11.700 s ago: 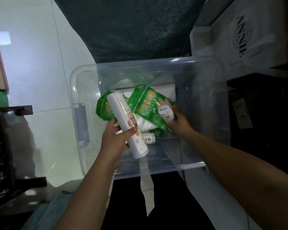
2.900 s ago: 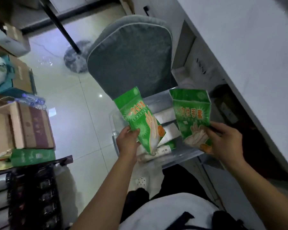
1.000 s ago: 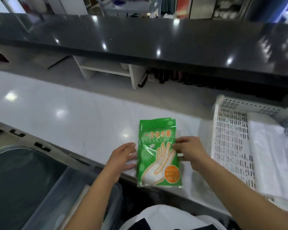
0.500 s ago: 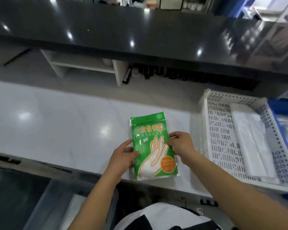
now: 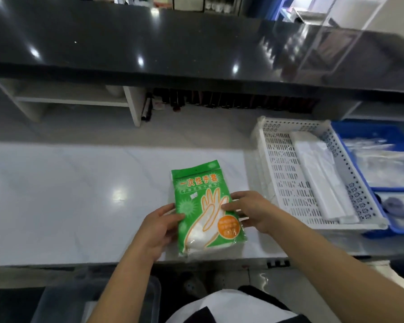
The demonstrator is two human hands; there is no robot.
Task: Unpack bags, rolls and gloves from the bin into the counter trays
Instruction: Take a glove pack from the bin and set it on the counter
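Note:
A stack of green glove packs [image 5: 205,206], printed with a white hand outline and an orange disc, lies flat on the white counter [image 5: 79,201] near its front edge. My left hand [image 5: 160,231] grips the stack's left edge and my right hand [image 5: 250,210] holds its right edge, fingers resting on top. To the right stands a white perforated tray [image 5: 280,173] with a folded pile of white bags [image 5: 322,178] inside. The clear bin [image 5: 96,297] shows at the bottom left, below the counter edge.
A blue tray [image 5: 394,134] with clear plastic bags sits right of the white tray, touching it. A raised black glossy counter top [image 5: 173,43] runs across the back, with white shelving and dark bottles underneath. A clear acrylic panel stands at the top right.
Since the earliest frames the glove packs came out of the bin, were put together and brought to the counter. In the last second both hands lowered the stack flat onto the counter.

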